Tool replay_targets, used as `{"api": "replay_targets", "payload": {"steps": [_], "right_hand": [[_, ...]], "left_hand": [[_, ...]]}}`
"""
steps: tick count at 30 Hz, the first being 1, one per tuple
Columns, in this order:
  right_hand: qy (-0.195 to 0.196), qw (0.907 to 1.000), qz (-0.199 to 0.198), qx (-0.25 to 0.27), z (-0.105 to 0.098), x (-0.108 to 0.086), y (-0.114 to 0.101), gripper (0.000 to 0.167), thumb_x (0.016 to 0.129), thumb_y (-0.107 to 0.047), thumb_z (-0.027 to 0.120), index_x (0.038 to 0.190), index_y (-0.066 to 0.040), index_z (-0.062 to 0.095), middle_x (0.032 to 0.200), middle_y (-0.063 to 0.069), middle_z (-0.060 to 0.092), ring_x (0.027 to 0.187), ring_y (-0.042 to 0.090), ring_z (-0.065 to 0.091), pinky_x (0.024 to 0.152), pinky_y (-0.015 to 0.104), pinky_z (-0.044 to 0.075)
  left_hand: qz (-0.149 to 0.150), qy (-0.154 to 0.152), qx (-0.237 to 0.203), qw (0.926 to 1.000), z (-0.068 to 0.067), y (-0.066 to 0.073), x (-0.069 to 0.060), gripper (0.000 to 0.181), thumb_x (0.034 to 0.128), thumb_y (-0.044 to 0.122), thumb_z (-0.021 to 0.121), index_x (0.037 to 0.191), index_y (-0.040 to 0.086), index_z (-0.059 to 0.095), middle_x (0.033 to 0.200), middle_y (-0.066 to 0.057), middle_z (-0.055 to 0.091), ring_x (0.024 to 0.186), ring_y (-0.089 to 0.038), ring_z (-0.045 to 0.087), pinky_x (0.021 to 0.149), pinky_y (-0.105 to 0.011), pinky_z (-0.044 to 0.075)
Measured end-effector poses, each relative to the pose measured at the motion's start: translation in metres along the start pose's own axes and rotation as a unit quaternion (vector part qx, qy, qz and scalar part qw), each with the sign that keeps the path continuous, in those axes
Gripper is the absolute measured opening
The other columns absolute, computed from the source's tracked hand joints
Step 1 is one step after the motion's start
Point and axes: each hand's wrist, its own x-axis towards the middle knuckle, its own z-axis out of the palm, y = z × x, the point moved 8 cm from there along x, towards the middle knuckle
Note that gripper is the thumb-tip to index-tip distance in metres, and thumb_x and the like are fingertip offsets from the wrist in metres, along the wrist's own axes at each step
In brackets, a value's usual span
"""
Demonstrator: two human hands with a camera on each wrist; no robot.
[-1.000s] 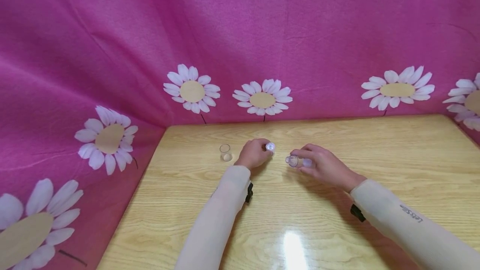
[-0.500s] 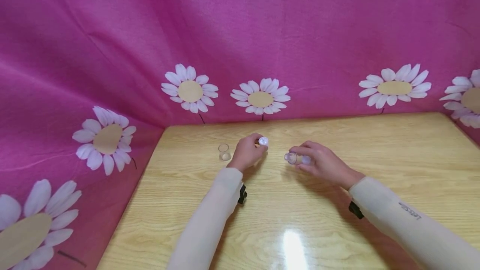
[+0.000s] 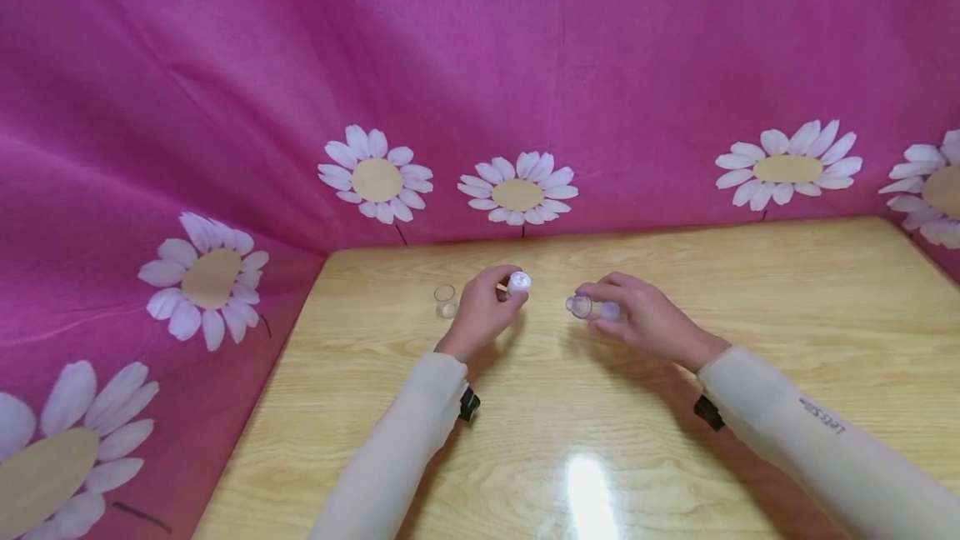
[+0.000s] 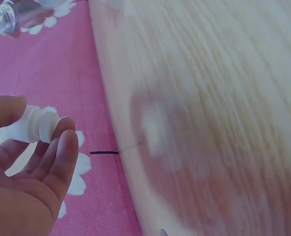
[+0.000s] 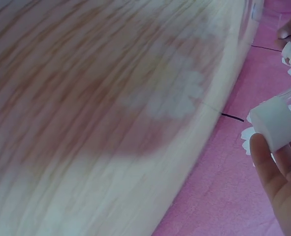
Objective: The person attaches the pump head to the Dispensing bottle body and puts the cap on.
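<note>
My left hand (image 3: 480,315) pinches a small white plastic piece (image 3: 519,281) with a round end facing up. In the left wrist view, this white piece (image 4: 29,125) shows a ridged collar and sits between thumb and fingers. My right hand (image 3: 641,315) holds a small clear bottle (image 3: 581,307) on its side, narrow clear neck towards the left hand. Its whitish base (image 5: 273,123) appears between the fingers in the right wrist view. A gap separates the two held things. Left of my left hand, a clear cup-like cap (image 3: 447,310) stands on the table, close to the hand.
The wooden table (image 3: 600,407) has a bright light reflection near its front. Pink cloth (image 3: 637,65) with large white daisies hangs behind and on the left. Dark straps (image 3: 469,404) sit at the wrists.
My left hand has moved left with the white piece, away from the bottle and nearer the clear cap. The right hand holds the bottle almost where it was.
</note>
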Motion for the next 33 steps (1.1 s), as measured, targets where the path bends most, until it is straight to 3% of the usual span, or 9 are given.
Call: {"api": "replay_targets", "payload": {"steps": [6,14,23,33], "right_hand": [[-0.001,1.0,0.009,-0.003,0.0,0.002,-0.001,0.045,0.084,-0.013,0.079,0.127,-0.012,0.067,0.11,0.01,0.068,0.099,0.026,0.067,0.081,0.042,0.057],[0.005,1.0,-0.003,-0.008,-0.003,0.006,-0.004,0.045,0.083,-0.013,0.079,0.126,-0.009,0.067,0.11,0.011,0.068,0.097,0.025,0.067,0.08,0.041,0.057],[0.004,0.9998,-0.014,-0.013,-0.006,0.012,-0.011,0.042,0.083,-0.014,0.079,0.124,-0.009,0.068,0.109,0.011,0.068,0.094,0.023,0.065,0.079,0.04,0.057],[-0.002,0.9998,-0.018,-0.006,0.0,0.016,-0.016,0.042,0.084,-0.015,0.079,0.124,-0.01,0.068,0.106,0.01,0.069,0.092,0.022,0.066,0.078,0.039,0.056]], "left_hand": [[0.002,0.002,0.0,1.0,-0.005,0.003,-0.008,0.039,0.0936,0.017,0.067,0.132,0.013,0.062,0.12,-0.008,0.066,0.087,-0.016,0.062,0.074,-0.024,0.052],[0.016,-0.007,0.02,0.9996,-0.005,0.003,-0.019,0.042,0.095,0.018,0.066,0.136,0.012,0.06,0.114,-0.008,0.066,0.087,-0.016,0.059,0.074,-0.025,0.051],[0.002,0.014,0.009,0.9999,-0.006,0.004,-0.03,0.031,0.0914,0.02,0.07,0.119,0.01,0.061,0.108,-0.006,0.067,0.087,-0.015,0.059,0.069,-0.022,0.048],[0.049,0.005,0.021,0.9986,-0.009,0.015,-0.039,0.032,0.0909,0.02,0.072,0.121,0.013,0.066,0.108,-0.003,0.066,0.081,-0.012,0.056,0.071,-0.021,0.05]]}}
